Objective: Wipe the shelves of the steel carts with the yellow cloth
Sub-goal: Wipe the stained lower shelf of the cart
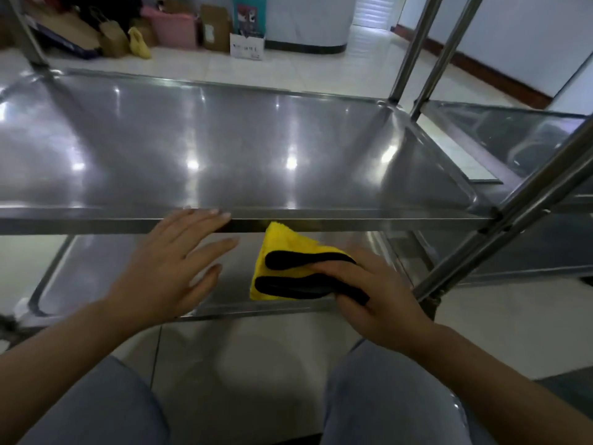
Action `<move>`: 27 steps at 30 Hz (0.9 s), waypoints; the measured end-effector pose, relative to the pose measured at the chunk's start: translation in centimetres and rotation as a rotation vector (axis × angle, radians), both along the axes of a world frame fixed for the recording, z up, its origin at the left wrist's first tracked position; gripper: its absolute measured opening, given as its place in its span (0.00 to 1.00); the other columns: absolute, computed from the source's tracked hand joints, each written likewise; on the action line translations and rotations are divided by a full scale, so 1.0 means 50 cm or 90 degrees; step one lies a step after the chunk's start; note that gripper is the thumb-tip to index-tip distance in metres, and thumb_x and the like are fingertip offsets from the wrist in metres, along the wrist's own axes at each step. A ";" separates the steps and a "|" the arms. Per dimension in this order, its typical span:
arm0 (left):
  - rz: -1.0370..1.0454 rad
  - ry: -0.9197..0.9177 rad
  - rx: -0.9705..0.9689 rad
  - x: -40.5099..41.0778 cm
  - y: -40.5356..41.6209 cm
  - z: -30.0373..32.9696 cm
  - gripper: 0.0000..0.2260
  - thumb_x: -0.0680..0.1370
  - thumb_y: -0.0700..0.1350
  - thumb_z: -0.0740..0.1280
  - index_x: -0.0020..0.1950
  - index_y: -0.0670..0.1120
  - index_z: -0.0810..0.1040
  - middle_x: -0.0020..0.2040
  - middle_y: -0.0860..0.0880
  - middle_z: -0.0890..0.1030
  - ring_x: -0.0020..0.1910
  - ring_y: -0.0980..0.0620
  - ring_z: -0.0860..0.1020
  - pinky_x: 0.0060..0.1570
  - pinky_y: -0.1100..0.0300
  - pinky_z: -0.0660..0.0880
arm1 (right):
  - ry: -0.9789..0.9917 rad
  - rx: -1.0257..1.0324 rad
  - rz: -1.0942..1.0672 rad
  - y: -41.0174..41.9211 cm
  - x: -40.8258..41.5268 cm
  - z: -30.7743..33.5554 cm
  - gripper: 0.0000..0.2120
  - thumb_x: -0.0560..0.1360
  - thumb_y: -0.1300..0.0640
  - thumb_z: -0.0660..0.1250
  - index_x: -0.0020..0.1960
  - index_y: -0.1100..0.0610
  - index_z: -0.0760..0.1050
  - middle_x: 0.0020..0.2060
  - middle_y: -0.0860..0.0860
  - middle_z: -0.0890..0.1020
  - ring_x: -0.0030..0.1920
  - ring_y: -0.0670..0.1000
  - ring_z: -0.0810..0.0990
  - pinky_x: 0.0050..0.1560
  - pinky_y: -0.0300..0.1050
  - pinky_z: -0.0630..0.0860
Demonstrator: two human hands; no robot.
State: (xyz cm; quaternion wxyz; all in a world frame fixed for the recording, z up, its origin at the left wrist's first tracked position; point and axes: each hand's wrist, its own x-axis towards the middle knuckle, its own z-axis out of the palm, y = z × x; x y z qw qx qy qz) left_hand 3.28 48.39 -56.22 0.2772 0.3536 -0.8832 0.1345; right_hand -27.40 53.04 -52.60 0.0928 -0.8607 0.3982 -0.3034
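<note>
A steel cart fills the view, its middle shelf [224, 149] shiny and bare, with a lower shelf [96, 274] beneath it. The folded yellow cloth [288, 248] with black trim lies over the lower shelf near its front edge. My right hand [375, 300] grips the cloth's right end. My left hand [167, 268] is spread flat, fingers apart, its fingertips at the front rim of the middle shelf, holding nothing.
A second steel cart [513, 146] stands to the right, touching the first. Upright steel posts [519, 200] rise at the right corners. Bags, boxes and a pink bin [175, 27] sit on the tiled floor beyond. My knees are below the hands.
</note>
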 end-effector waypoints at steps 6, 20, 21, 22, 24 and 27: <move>0.021 -0.170 0.056 0.076 0.015 -0.130 0.20 0.79 0.48 0.58 0.70 0.44 0.68 0.70 0.37 0.71 0.69 0.40 0.68 0.71 0.43 0.60 | 0.073 0.096 0.016 -0.014 0.051 -0.128 0.20 0.71 0.60 0.64 0.62 0.52 0.77 0.63 0.51 0.77 0.59 0.56 0.78 0.58 0.55 0.75; 0.385 -0.225 0.557 0.075 -0.063 -0.339 0.29 0.82 0.59 0.47 0.79 0.49 0.46 0.80 0.49 0.49 0.78 0.49 0.48 0.76 0.46 0.47 | 0.173 0.284 -0.285 -0.193 0.061 -0.379 0.23 0.79 0.57 0.59 0.73 0.48 0.65 0.72 0.52 0.67 0.62 0.60 0.72 0.59 0.56 0.73; 0.395 -0.220 0.571 0.072 -0.063 -0.346 0.29 0.81 0.60 0.46 0.79 0.49 0.45 0.80 0.49 0.49 0.78 0.48 0.47 0.76 0.45 0.47 | 0.164 0.323 -0.286 -0.194 0.055 -0.394 0.23 0.79 0.56 0.59 0.74 0.48 0.63 0.73 0.53 0.65 0.63 0.62 0.72 0.59 0.57 0.73; 0.402 -0.217 0.586 0.069 -0.063 -0.352 0.30 0.81 0.61 0.45 0.79 0.49 0.45 0.80 0.49 0.48 0.78 0.48 0.47 0.75 0.44 0.47 | 0.179 0.364 -0.272 -0.191 0.049 -0.412 0.24 0.80 0.56 0.58 0.75 0.48 0.60 0.75 0.53 0.61 0.65 0.63 0.70 0.61 0.59 0.72; 0.410 -0.201 0.621 0.058 -0.066 -0.364 0.32 0.80 0.63 0.44 0.79 0.49 0.43 0.80 0.48 0.46 0.78 0.48 0.45 0.75 0.42 0.45 | 0.307 0.384 -0.250 -0.178 0.043 -0.450 0.25 0.82 0.53 0.56 0.77 0.47 0.54 0.78 0.51 0.50 0.75 0.62 0.56 0.68 0.60 0.65; 0.418 -0.190 0.653 0.037 -0.079 -0.380 0.32 0.80 0.64 0.43 0.79 0.49 0.41 0.80 0.48 0.44 0.78 0.48 0.43 0.74 0.42 0.44 | 0.401 0.332 -0.265 -0.169 0.040 -0.489 0.26 0.82 0.49 0.53 0.78 0.44 0.49 0.78 0.48 0.42 0.77 0.57 0.42 0.73 0.59 0.58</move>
